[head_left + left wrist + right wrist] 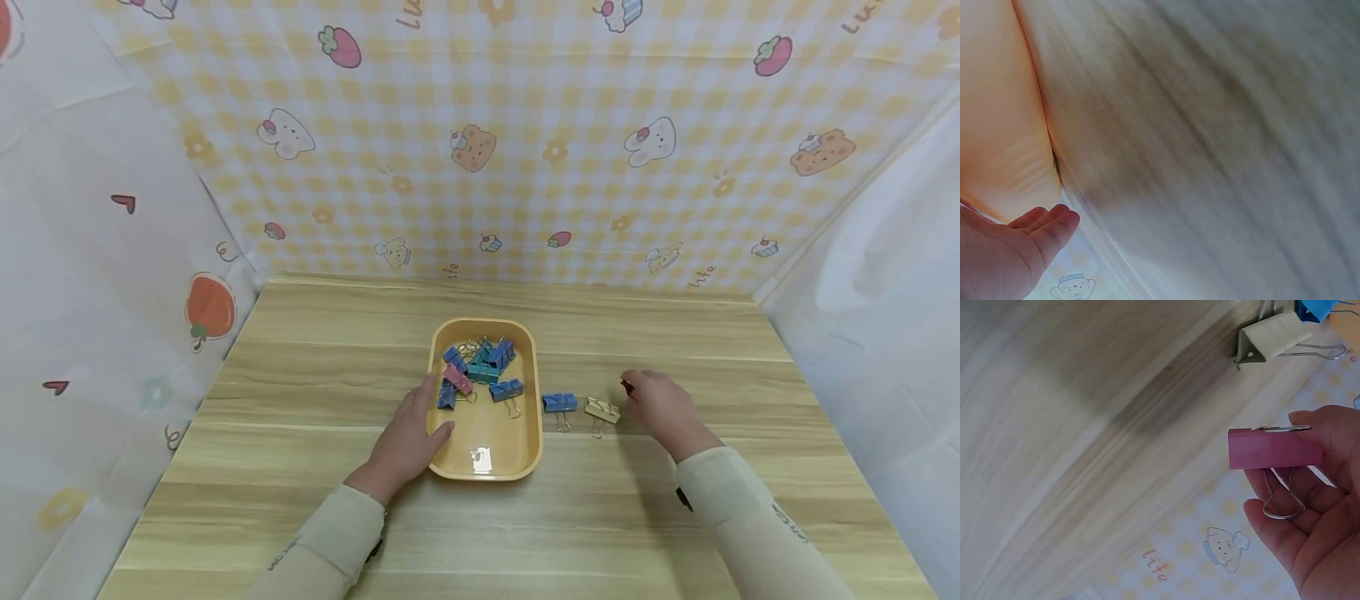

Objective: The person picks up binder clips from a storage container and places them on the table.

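My right hand [663, 408] pinches a pink binder clip [1272, 449] between thumb and fingers; its wire handles show in the right wrist view, one hanging down toward the palm. Just left of that hand, a cream binder clip [602, 410] lies on the table, and a blue binder clip [559, 403] lies beside it. My left hand [405, 437] rests at the left side of a yellow tray [487, 465], its thumb over the rim. In the left wrist view its fingers [1054, 228] extend fairly straight along the tray's outer wall.
Inside the tray's far half sit several binder clips [483, 374], blue, teal and pink. The wooden table [337, 333] ends at a checked cloth [555, 108] behind, with white cloth [97, 275] along the left and right sides.
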The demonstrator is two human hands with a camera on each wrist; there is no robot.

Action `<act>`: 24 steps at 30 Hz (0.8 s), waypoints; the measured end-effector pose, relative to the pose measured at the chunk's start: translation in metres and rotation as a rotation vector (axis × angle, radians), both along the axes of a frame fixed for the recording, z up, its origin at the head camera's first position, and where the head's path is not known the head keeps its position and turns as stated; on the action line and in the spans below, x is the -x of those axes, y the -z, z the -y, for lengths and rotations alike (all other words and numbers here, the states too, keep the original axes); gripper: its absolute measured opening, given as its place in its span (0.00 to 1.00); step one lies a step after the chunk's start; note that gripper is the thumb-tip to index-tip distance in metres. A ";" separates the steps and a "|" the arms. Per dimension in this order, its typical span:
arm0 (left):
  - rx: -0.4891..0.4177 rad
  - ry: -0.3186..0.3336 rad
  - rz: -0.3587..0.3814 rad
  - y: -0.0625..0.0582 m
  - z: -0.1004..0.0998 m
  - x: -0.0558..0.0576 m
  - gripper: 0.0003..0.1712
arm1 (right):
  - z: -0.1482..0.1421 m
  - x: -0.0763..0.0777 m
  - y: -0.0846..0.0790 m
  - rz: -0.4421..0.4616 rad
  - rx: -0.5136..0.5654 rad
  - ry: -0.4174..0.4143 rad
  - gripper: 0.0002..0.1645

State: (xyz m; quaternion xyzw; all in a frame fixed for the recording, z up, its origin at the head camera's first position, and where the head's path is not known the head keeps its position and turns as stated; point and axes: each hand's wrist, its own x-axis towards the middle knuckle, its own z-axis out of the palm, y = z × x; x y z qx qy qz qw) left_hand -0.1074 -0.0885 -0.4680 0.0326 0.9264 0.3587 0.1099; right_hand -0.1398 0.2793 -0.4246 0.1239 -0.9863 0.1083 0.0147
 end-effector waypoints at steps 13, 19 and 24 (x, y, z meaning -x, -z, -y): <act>-0.011 0.009 -0.019 -0.001 0.001 -0.001 0.48 | -0.010 0.000 0.011 0.000 -0.031 0.014 0.04; -0.016 0.008 -0.021 -0.001 0.001 -0.002 0.48 | -0.014 0.000 0.015 0.011 -0.050 0.006 0.05; -0.014 0.005 -0.015 -0.002 0.001 -0.002 0.48 | -0.017 0.000 0.018 0.032 -0.075 0.011 0.04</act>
